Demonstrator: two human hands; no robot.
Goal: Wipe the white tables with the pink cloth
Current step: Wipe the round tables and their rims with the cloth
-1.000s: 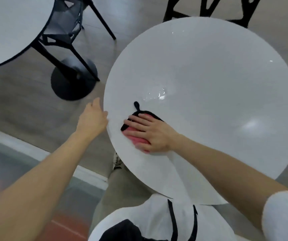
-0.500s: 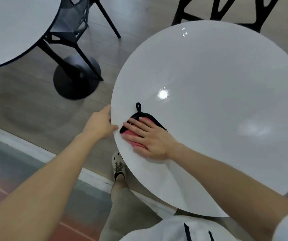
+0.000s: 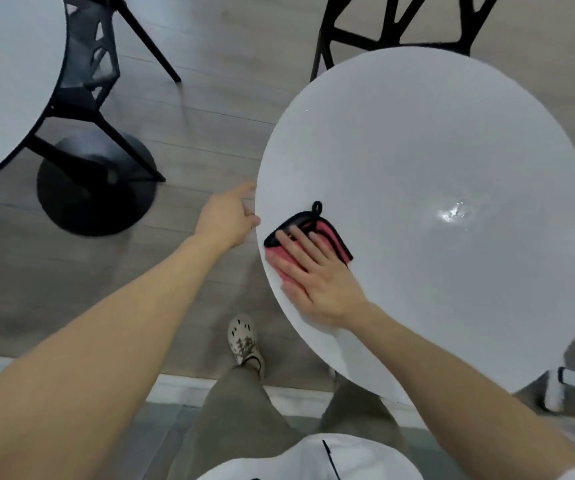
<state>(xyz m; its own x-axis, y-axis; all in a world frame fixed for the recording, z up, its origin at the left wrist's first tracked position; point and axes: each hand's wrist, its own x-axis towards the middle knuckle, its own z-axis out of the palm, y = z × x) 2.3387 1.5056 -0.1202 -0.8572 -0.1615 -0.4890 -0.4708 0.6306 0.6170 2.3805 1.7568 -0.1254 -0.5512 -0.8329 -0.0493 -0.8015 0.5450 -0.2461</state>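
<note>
More pink cloth [image 3: 327, 233] in view than before; rest under right hand [image 3: 317, 278]

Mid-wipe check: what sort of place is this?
Probably a café or canteen seating area: a round white table and a second white table on a black pedestal base, black cut-out chairs, wood-look floor.

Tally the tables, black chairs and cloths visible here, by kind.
White tables: 2
Black chairs: 2
Pink cloth: 1
Total: 5
</note>
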